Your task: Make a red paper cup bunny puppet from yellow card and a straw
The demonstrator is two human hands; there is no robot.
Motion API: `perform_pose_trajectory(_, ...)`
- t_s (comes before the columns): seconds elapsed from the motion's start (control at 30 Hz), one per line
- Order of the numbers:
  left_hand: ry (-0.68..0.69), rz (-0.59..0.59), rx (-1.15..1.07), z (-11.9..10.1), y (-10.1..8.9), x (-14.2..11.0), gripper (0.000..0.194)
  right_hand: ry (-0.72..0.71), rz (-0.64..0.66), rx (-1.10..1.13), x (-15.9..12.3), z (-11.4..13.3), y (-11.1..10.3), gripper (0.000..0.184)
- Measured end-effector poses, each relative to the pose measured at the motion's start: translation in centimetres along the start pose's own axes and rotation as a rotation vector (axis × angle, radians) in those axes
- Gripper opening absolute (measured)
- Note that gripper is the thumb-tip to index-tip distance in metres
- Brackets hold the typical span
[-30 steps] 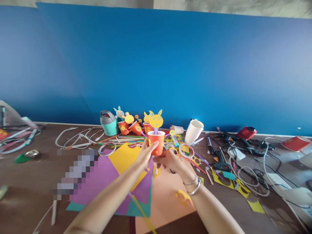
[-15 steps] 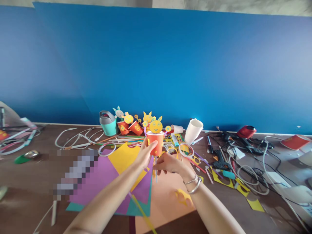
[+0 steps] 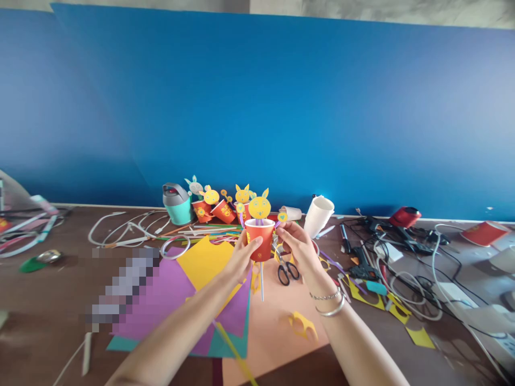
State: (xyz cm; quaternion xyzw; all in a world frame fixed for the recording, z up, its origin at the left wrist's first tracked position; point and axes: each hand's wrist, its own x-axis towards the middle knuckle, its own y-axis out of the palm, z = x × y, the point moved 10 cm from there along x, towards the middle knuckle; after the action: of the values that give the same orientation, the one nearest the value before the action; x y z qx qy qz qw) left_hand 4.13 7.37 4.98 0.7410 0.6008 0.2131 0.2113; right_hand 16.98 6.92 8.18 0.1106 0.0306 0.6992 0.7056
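Note:
My left hand (image 3: 240,255) is wrapped round a red paper cup (image 3: 261,247), held upright above the table. A yellow paper animal face (image 3: 259,207) with two ears stands over the cup's rim, and a pale straw (image 3: 262,283) sticks out below its base. Small yellow paper discs (image 3: 282,217) with green hearts flank the face on purple stems. My right hand (image 3: 296,244) is closed at the cup's right side, its fingertips pinching by the right purple stem (image 3: 277,225), just under the disc. The fingers partly cover that stem.
Purple (image 3: 148,305), yellow (image 3: 205,262) and peach paper (image 3: 281,332) lie below my hands, with black scissors (image 3: 288,272) on top. Similar red cup figures (image 3: 224,211) stand behind, beside a teal container (image 3: 178,206). Right are a white cup (image 3: 319,215), a glue gun (image 3: 364,265) and tangled cables.
My right hand has moved up from the straw below the cup to the stem at its right side, uncovering the scissors. The cup has shifted slightly right and down in my left hand.

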Motion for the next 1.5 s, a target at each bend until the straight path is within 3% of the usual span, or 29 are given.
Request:
perform_pose_trajectory(0.27,-0.059,0.11,-0.021,1.1,0.8,-0.3,0.054,0.076,0.05,0.023,-0.1,-0.9,0.0,0.035)
perform_pose_trajectory(0.53,-0.117,0.073,-0.009,1.5,-0.1,-0.4,0.059,0.137,0.189,0.082,0.0,-0.7,0.7,0.039)
perform_pose_trajectory(0.93,-0.072,0.052,-0.04,1.3,0.0,-0.1,0.054,0.06,0.061,0.047,-0.2,-0.2,0.0,0.037)
perform_pose_trajectory(1.27,-0.185,0.19,0.024,2.1,0.7,-0.9,0.07,0.179,0.346,-0.026,-0.4,-0.4,0.0,0.038)
perform_pose_trajectory(1.5,-0.103,0.061,-0.01,1.8,-0.2,-0.4,0.069,0.115,0.168,-0.045,-0.1,0.4,-0.8,0.03)
